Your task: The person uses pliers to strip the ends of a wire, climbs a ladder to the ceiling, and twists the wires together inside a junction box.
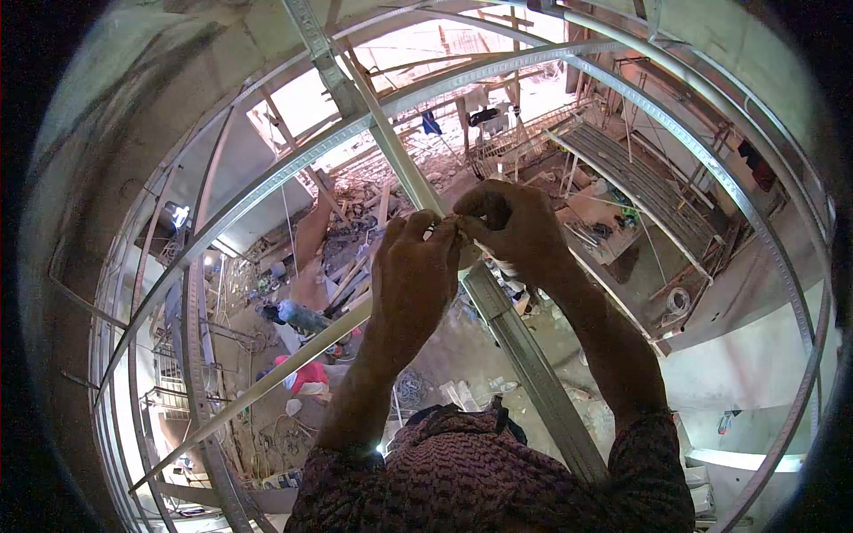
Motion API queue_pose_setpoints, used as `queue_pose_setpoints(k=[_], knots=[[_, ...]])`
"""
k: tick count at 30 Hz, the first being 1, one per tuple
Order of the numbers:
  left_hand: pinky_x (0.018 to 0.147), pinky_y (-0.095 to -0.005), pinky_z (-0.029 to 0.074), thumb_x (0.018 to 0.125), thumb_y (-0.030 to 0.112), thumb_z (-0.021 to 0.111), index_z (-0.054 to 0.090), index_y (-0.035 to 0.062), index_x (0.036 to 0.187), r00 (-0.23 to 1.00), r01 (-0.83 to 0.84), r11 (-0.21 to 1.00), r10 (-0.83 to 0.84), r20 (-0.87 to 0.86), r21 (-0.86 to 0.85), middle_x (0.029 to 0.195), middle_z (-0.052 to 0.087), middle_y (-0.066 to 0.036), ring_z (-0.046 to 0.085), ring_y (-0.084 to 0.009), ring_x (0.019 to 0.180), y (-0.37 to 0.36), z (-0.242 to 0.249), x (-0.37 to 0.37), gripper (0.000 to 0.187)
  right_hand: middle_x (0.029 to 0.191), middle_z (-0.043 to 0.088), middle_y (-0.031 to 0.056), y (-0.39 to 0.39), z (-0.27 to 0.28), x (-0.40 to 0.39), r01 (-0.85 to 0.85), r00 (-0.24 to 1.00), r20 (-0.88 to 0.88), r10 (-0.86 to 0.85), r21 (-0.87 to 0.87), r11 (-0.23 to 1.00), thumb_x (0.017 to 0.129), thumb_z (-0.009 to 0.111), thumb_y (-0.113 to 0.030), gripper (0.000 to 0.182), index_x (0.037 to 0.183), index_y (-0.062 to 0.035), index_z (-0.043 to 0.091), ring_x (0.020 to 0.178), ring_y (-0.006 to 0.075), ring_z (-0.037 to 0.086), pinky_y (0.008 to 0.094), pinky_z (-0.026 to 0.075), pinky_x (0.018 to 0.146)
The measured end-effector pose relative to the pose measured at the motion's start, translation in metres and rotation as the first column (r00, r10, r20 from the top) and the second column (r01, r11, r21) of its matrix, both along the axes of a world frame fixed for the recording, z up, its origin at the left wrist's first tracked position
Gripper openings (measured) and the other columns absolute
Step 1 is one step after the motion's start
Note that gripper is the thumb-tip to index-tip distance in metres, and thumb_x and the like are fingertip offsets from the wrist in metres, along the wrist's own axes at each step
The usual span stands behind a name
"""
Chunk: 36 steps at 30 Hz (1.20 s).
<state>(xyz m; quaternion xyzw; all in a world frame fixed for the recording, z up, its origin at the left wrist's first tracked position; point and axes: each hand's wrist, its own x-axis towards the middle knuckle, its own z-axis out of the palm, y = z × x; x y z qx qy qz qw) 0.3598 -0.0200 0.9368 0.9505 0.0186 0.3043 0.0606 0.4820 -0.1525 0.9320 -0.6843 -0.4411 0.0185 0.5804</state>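
Observation:
My left hand [413, 280] and my right hand [520, 231] meet in the middle of the view. Both are closed, thumbs and fingertips pinched close together over something too small to make out. Just behind the fingers, a pale conduit pipe [400, 155] comes down from the top. A second pale pipe [258, 391] slants from the lower left up to my left wrist and passes behind it. Below my right hand, a grey metal channel [529, 369] runs down towards my body. The fingers hide where these parts meet.
Curved perforated metal strips [293, 164] arch around me on both sides. Far below, the floor [458, 355] holds rubble, planks and a blue cylinder [306, 315]. A slatted metal platform [631, 182] stands at the right, near a coil of cable [678, 300].

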Motion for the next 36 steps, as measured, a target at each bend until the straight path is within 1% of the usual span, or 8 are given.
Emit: queue_pose_setpoints(k=[16, 18, 22, 25, 27, 31, 33, 36], knots=[[0.085, -0.0425, 0.058, 0.089, 0.009, 0.063, 0.072, -0.0023, 0.108, 0.987, 0.06, 0.996, -0.049, -0.15, 0.069, 0.108, 0.068, -0.019, 0.065, -0.0346, 0.101, -0.001, 0.02, -0.003, 0.023, 0.082, 0.076, 0.0126, -0.004, -0.002, 0.006, 0.032, 0.999, 0.025, -0.031, -0.041, 0.999, 0.084, 0.074, -0.021, 0.019, 0.091, -0.0036, 0.076, 0.074, 0.0223, 0.074, 0.0369, 0.059, 0.075], [0.082, -0.0452, 0.057, 0.097, 0.012, 0.062, 0.071, 0.0026, 0.104, 0.992, 0.104, 0.984, -0.092, -0.086, 0.146, 0.1, 0.07, -0.016, 0.068, -0.0331, 0.092, 0.006, 0.013, 0.001, 0.014, 0.083, 0.076, 0.0126, -0.005, -0.001, 0.006, 0.037, 0.999, 0.01, -0.037, -0.057, 0.998, 0.084, 0.075, -0.021, 0.018, 0.091, -0.0043, 0.076, 0.074, 0.0225, 0.074, 0.0375, 0.059, 0.076], [0.083, -0.0434, 0.058, 0.098, 0.016, 0.063, 0.073, 0.0021, 0.102, 0.986, 0.156, 0.978, -0.146, -0.083, 0.14, 0.103, 0.072, -0.015, 0.07, -0.0322, 0.092, 0.018, 0.013, 0.005, 0.018, 0.087, 0.076, 0.0126, -0.008, 0.009, 0.003, 0.066, 0.997, 0.048, -0.061, -0.11, 0.992, 0.083, 0.075, -0.02, 0.016, 0.092, -0.0062, 0.077, 0.078, 0.0239, 0.075, 0.0387, 0.059, 0.077], [0.082, -0.0402, 0.059, 0.096, 0.021, 0.067, 0.077, 0.0022, 0.099, 0.982, 0.169, 0.974, -0.18, -0.063, -0.15, 0.104, 0.074, -0.014, 0.073, -0.0303, 0.09, 0.023, 0.023, 0.005, 0.021, 0.09, 0.075, 0.0129, -0.006, 0.005, 0.002, 0.055, 0.996, 0.071, -0.05, -0.074, 0.996, 0.084, 0.075, -0.02, 0.017, 0.092, -0.0056, 0.077, 0.081, 0.0251, 0.074, 0.0392, 0.059, 0.077], [0.082, -0.0377, 0.059, 0.095, 0.022, 0.069, 0.079, 0.0032, 0.097, 0.96, 0.198, 0.875, -0.264, -0.092, -0.442, 0.102, 0.075, -0.014, 0.074, -0.0271, 0.087, 0.027, 0.03, 0.006, 0.022, 0.09, 0.075, 0.0128, -0.006, 0.003, 0.005, 0.042, 0.997, 0.064, -0.038, -0.062, 0.997, 0.084, 0.075, -0.02, 0.017, 0.092, -0.0053, 0.076, 0.081, 0.0256, 0.074, 0.0396, 0.058, 0.077], [0.079, -0.0374, 0.06, 0.093, 0.022, 0.07, 0.079, 0.0041, 0.097, 0.981, 0.105, 0.919, -0.158, -0.112, -0.381, 0.096, 0.076, -0.013, 0.074, -0.0254, 0.083, 0.021, 0.027, 0.007, 0.02, 0.088, 0.074, 0.0136, -0.007, 0.008, 0.003, 0.032, 0.998, 0.062, -0.025, -0.102, 0.994, 0.083, 0.074, -0.018, 0.017, 0.092, -0.0033, 0.076, 0.079, 0.0265, 0.073, 0.0402, 0.058, 0.076], [0.077, -0.0374, 0.06, 0.092, 0.02, 0.07, 0.079, 0.0042, 0.095, 0.992, 0.123, 0.969, -0.113, 0.058, -0.216, 0.093, 0.076, -0.013, 0.074, -0.0251, 0.08, 0.016, 0.028, 0.004, 0.018, 0.087, 0.074, 0.0142, -0.003, 0.001, 0.006, 0.008, 0.999, 0.047, -0.005, -0.06, 0.998, 0.083, 0.073, -0.017, 0.017, 0.092, -0.0025, 0.075, 0.077, 0.0267, 0.073, 0.0398, 0.058, 0.075], [0.078, -0.0376, 0.059, 0.091, 0.019, 0.071, 0.077, 0.0037, 0.091, 0.988, 0.146, 0.967, -0.133, 0.074, -0.207, 0.092, 0.076, -0.012, 0.074, -0.0268, 0.079, 0.021, 0.009, 0.008, 0.016, 0.085, 0.074, 0.0157, -0.003, 0.001, 0.007, -0.006, 0.999, 0.042, 0.008, -0.037, 0.999, 0.083, 0.072, -0.015, 0.016, 0.091, -0.0012, 0.074, 0.076, 0.0271, 0.073, 0.0394, 0.057, 0.074]])
